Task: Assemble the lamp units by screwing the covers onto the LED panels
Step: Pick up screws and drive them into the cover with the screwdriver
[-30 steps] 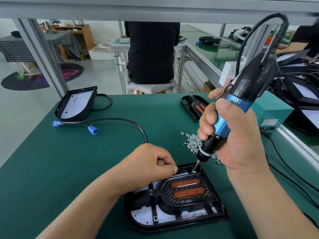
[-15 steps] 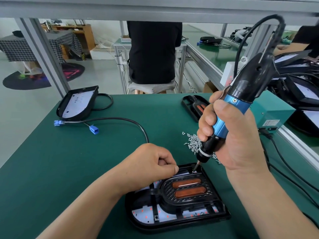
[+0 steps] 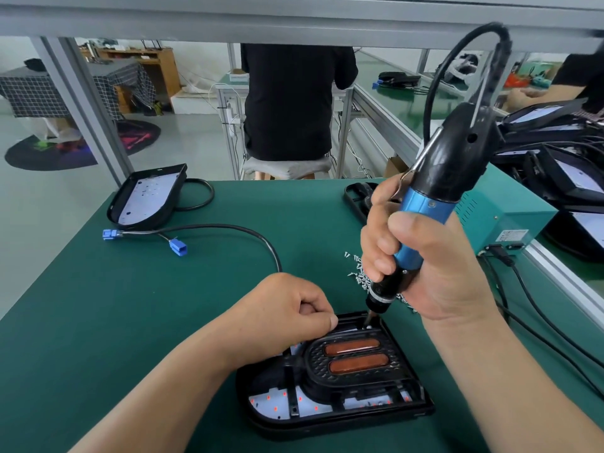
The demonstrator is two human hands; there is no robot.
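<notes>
Blue screwdriver (image 3: 425, 209) in clenched right grip (image 3: 441, 273) seats a far cover (image 3: 313, 358) screw; left grip (image 3: 284, 315) curled, contents unclear; next hole needs realigning.

The table mat (image 3: 130, 322) is seen as a matt green, finely grained sheet. The electric screwdriver (image 3: 425, 217) is made up of a blue metal sleeve with a satin sheen and a glossy black plastic body. The cover (image 3: 313, 361) is moulded in black plastic, with a rough gridded texture around two glossy amber lenses. The LED panel (image 3: 261, 407) is shown as a matt white board. The screws (image 3: 358, 277) are of bright metal. The cable (image 3: 228, 227) is sheathed in smooth black, the connectors (image 3: 178, 248) are of blue plastic, and the frame (image 3: 81, 103) is of dull grey metal
</notes>
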